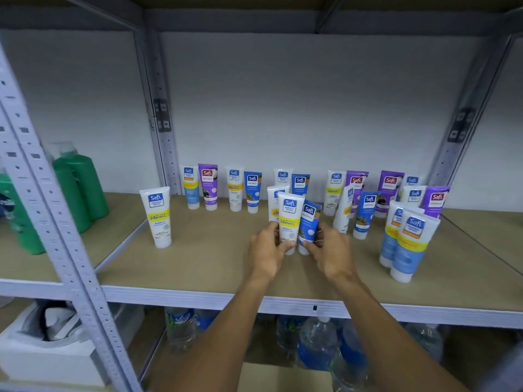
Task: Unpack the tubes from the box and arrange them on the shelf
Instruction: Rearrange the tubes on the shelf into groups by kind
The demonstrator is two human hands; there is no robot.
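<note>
Gripping upright white yellow-banded plastic tube (290,219) with left hand (266,254), blue plastic tube (309,225) with right hand (331,254), mid tan wooden shelf (212,264).

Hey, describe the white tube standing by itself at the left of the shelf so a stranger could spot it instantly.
Find the tan shelf. Go to its left end, toward the green bottles in the next bay. The lone tube there is white with a yellow band, cap down, forward of the back row, with nothing touching it.
</note>
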